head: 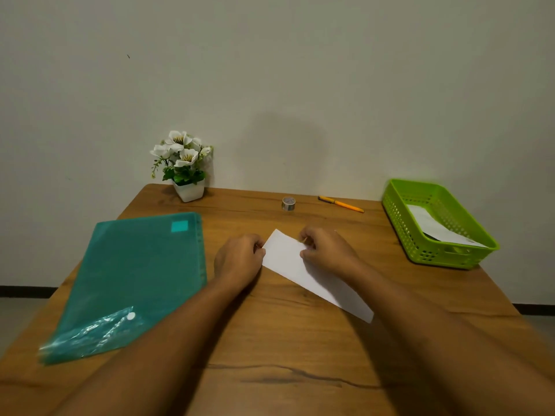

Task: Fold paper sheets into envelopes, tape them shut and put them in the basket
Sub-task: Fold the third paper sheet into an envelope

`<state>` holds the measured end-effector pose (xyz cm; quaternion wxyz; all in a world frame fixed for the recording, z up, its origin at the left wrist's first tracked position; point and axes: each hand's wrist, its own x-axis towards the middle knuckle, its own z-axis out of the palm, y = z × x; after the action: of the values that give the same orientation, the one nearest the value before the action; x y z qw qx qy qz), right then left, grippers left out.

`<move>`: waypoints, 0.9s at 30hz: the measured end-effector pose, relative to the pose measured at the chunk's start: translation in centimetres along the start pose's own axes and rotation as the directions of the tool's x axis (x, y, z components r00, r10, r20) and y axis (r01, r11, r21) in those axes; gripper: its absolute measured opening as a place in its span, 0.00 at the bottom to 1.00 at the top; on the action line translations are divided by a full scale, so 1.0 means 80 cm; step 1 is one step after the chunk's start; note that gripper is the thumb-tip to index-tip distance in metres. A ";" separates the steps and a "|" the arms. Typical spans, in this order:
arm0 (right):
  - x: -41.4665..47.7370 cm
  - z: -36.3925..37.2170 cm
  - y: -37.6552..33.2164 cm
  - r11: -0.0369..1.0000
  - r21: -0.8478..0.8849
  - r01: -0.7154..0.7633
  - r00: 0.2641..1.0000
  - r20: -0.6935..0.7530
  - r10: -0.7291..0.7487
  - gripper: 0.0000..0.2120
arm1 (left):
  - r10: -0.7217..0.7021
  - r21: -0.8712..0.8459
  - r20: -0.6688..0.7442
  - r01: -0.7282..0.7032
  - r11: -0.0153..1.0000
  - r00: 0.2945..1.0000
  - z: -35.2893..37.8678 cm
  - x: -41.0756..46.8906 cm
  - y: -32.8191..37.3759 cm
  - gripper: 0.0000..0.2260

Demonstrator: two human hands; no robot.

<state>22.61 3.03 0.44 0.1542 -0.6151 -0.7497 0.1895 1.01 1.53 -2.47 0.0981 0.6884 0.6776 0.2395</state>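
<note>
Folding step – left hand and right hand both pinch the folded white paper strip at frame centre; next probably needs the small clear tape roll – upper centre

Wooden table against plain pale wall
</note>
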 end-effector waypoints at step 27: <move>0.007 0.053 -0.045 0.774 -0.388 0.501 0.860 0.117 -0.497 0.14 | 0.370 0.203 0.034 -0.368 0.907 0.929 -0.002 -0.052 -0.029 0.14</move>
<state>17.43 2.58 -1.57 0.0651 -0.4117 -0.9088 -0.0151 -0.94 -2.44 -4.23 -0.0225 0.8098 0.5566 0.1839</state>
